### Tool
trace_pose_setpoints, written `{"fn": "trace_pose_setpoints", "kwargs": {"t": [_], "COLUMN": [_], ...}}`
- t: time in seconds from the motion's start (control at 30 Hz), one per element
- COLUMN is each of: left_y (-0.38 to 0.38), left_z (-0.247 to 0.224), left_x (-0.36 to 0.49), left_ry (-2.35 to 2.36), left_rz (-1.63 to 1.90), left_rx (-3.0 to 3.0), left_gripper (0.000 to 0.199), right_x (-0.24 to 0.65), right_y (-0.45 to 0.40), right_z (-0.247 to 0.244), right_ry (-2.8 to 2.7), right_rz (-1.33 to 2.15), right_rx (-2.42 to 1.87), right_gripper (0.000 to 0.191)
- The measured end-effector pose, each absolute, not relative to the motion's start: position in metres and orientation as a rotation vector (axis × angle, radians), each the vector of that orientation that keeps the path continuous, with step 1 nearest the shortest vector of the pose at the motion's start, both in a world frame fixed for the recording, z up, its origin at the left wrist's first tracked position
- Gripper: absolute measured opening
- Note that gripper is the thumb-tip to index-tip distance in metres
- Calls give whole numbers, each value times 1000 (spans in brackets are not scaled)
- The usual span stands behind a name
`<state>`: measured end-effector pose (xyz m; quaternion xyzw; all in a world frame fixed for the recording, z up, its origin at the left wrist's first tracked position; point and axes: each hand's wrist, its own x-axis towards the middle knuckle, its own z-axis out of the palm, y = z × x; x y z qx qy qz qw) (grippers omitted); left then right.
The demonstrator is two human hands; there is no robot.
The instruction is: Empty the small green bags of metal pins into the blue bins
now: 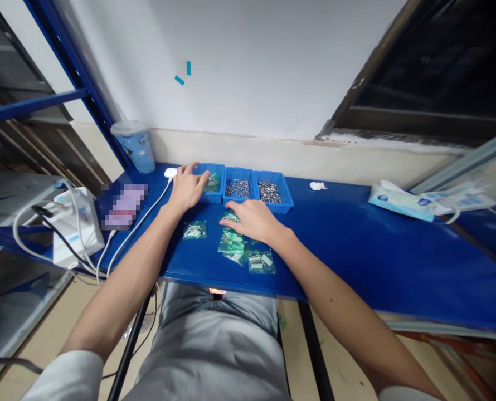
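Observation:
My left hand (187, 188) rests over the left side of a blue bin (217, 196), its thumb and fingers apart. Green-tinted plastic bags (213, 181) lie in that bin. Just in front of the middle bin (239, 203), my right hand (252, 219) has its thumb and forefinger around the top of a green plastic bag (231, 240). More small clear bags lie about it: one with pale cylindrical parts (261, 262) nearer the table edge, and another (195, 229) off to the left. Metal screws (238, 188) fill the middle bin, and shorter metal pieces (268, 192) the right bin (287, 197).
On the blue table (335, 250), a tissue packet (400, 201) lies to the right and a crumpled tissue (318, 185) near the wall. At left are a lidded cup (136, 147), a phone (126, 206), white cables and a power strip (78, 225).

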<state>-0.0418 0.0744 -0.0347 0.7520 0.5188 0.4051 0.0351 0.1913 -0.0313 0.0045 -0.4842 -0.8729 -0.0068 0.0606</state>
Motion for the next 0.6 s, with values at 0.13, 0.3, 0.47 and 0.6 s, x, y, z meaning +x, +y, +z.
{"fn": "trace_pose_setpoints", "kwargs": {"t": [0.13, 0.3, 0.47, 0.6], "left_y": [80, 65, 39, 22], "left_z": [-43, -32, -12, -1], "left_x": [-45, -40, -27, -17], "left_ry": [1604, 1522, 1384, 1232], "left_rz": [1232, 1277, 1375, 1384], "left_rx": [2246, 2349, 2408, 2475], "left_gripper": [65, 66, 56, 47], "right_x": [190, 188, 187, 192], "right_y": [-30, -29, -31, -31], "right_z": [2, 1, 3, 5], "right_ry": [-2647, -2643, -2656, -2629], "right_rz": [37, 96, 79, -68], "right_rx": [-1438, -1350, -1363, -1458], "right_gripper": [41, 22, 16, 42]}}
